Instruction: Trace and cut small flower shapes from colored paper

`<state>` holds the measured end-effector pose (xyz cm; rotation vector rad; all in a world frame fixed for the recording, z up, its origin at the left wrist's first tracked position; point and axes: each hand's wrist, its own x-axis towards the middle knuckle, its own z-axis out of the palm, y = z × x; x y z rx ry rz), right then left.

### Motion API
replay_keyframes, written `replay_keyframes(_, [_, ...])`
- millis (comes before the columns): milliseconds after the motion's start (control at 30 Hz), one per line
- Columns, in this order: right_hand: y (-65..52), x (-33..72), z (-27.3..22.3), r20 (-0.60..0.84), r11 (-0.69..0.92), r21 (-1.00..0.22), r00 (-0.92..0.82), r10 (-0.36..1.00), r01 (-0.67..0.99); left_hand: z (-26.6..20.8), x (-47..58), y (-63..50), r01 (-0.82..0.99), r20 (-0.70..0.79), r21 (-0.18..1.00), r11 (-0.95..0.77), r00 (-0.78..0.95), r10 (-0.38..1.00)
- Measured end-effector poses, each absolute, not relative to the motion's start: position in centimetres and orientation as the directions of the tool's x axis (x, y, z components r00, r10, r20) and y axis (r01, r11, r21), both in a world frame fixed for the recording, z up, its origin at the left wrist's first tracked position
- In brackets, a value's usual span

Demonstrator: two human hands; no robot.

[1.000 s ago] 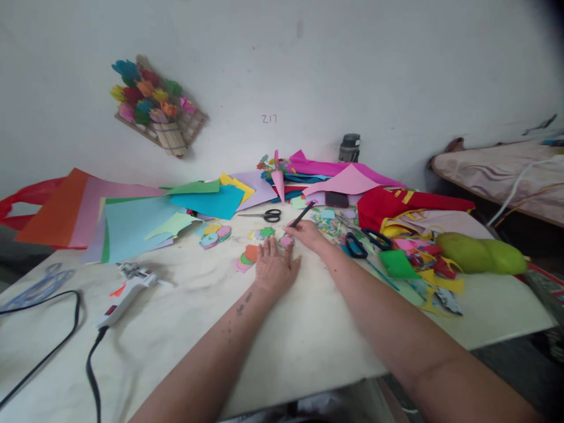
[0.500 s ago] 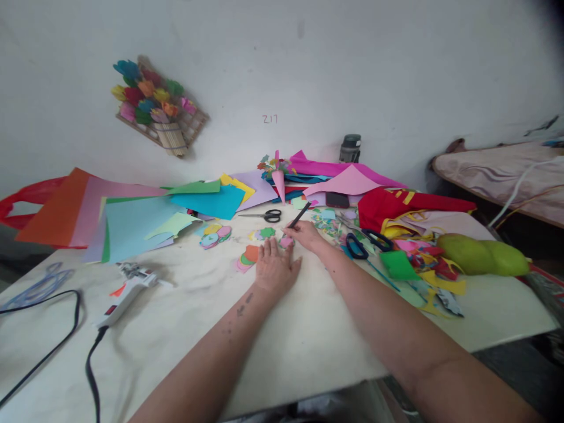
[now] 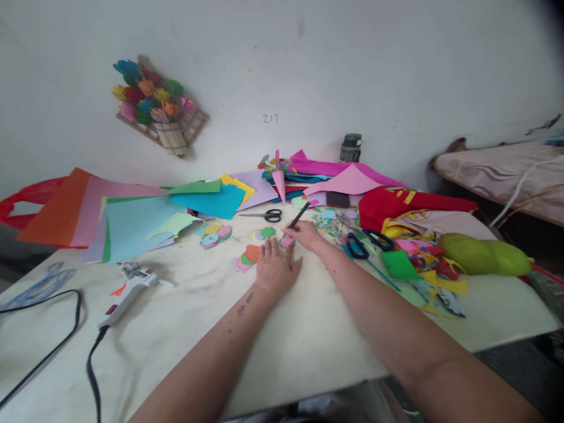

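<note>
My right hand (image 3: 304,234) is closed around a black pencil or pen (image 3: 299,214), its lower end down by a small pink paper cutout (image 3: 286,241). Flat on the table, fingers stretched out, lies my left hand (image 3: 276,265), its fingertips close beside that pink piece. A green scalloped paper cutout (image 3: 267,232) rests just beyond the left fingers. To the left of this hand, an orange paper piece (image 3: 252,253) overlaps green and pink round ones. What lies beneath the left palm is hidden.
Black-handled scissors (image 3: 273,215) lie behind my hands, with paper circles (image 3: 215,235) to their left. A glue gun (image 3: 127,296) with its cord sits at left. Blue-handled scissors (image 3: 356,245), paper scraps and green fruit (image 3: 484,254) are at right; coloured sheets (image 3: 145,226) line the back.
</note>
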<state>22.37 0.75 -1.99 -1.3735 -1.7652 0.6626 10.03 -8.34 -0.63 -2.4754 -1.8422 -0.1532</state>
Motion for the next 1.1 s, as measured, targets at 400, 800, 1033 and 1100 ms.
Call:
replay_keyframes(400, [0.84,22.36,-2.13,0.268,0.285,-0.787,-0.114,0.957,0.547,-0.73,9.97,-8.23,0.956,0.122,0.005,-0.292,0.29,0.949])
replay_keyframes(800, [0.97,22.39,-2.29,0.282,0.297,-0.774,-0.115,0.953,0.559,-0.92,9.96,-8.22,0.954,0.139,0.012,-0.298,0.294,0.946])
replay_keyframes(1033, [0.89,22.4,-2.19,0.268,0.288,-0.784,-0.118,0.956,0.55,-0.93,9.92,-8.19,0.953,0.132,0.018,-0.303,0.298,0.946])
replay_keyframes(1100, [0.9,22.42,-2.21,0.267,0.288,-0.782,-0.119,0.956,0.553,-0.97,9.9,-8.19,0.953,0.136,0.021,-0.304,0.298,0.945])
